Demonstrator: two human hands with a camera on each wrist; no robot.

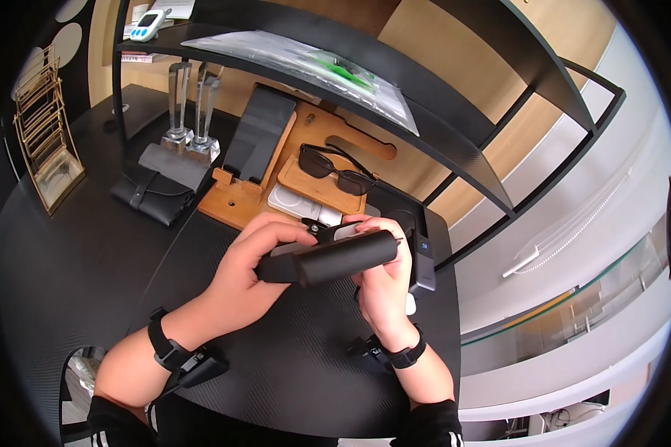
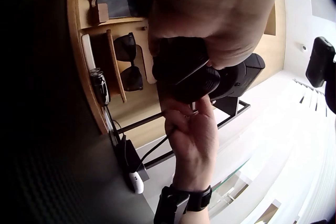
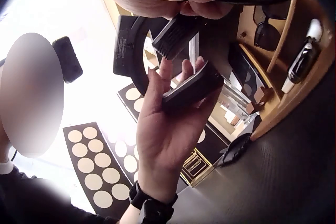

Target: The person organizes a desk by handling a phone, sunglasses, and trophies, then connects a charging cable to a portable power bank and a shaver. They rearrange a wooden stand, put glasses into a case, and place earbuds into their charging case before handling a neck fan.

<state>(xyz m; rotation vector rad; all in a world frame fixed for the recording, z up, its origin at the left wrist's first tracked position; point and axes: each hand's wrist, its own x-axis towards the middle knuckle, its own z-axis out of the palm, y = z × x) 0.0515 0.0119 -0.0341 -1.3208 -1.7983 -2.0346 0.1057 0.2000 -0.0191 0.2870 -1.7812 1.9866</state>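
Both hands hold up a black device [image 1: 347, 258] with a thick rounded, cylinder-like front, above the dark desk. In the wrist views it shows ribbed ends and a curved band [image 3: 137, 58] with a flat plate. My left hand [image 1: 246, 279] grips its left end, thumb and fingers around a black block [image 3: 194, 87]. At the other end my right hand [image 1: 384, 287] curls its fingers around the device. A thin black cable [image 2: 156, 148] runs from the right hand down toward a small white piece [image 2: 136, 183] on the desk. The palms hide part of the device.
Behind the hands, sunglasses [image 1: 328, 170] lie on a wooden organizer [image 1: 227, 205] beside a dark slab [image 1: 259, 134] on its stand. A black pouch [image 1: 153, 197] and clear crystal trophies [image 1: 201, 138] stand left. A shelf [image 1: 455, 160] overhangs; a grey box with a display [image 1: 423, 264] is right.
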